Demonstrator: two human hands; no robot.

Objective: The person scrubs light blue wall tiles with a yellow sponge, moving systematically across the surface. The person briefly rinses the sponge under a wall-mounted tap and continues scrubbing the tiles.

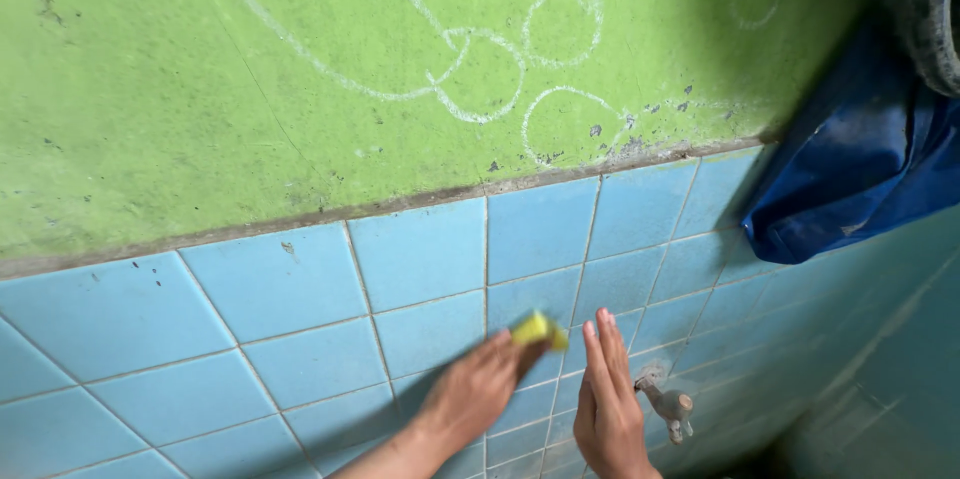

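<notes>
Your left hand [470, 394] has its grip closed on a yellow sponge [540, 330], pressed on the blue tile wall [420, 259]. Your right hand [607, 409] lies open and flat on the tiles, holding nothing, just beside the sponge. A small tap [668, 405] sticks out near it.

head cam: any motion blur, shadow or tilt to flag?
Head view: the left hand and the yellow sponge are smeared by motion blur; the right hand, flat on the blue tiles, is sharper. The right side around the blue cloth lies in shadow. Horizon tilted; no glare.
</notes>
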